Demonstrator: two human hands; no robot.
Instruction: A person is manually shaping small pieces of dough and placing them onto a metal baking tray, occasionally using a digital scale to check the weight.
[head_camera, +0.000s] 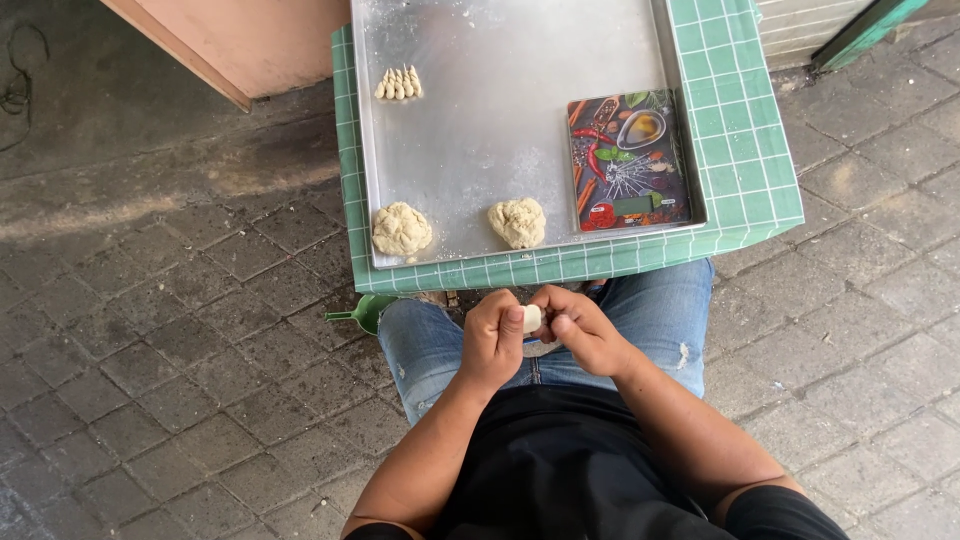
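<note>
Both hands pinch a small pale dough piece (532, 318) over the person's lap, the left hand (492, 340) and right hand (585, 330) closing on it from either side. It stands roughly upright between the fingertips. Beyond, two dough lumps (402, 229) sit along the metal tray's (500, 110) near edge, with a patterned kitchen scale (628, 160) at its right edge.

A green cloth with a white grid (760, 150) is covering the counter, a dull silver metal tray (500, 100) is showing pale beige dough lumps (401, 229), a flat scale (628, 160) is displaying red, green and orange spice pictures on black, and faded blue jeans (660, 320) are showing below.
</note>
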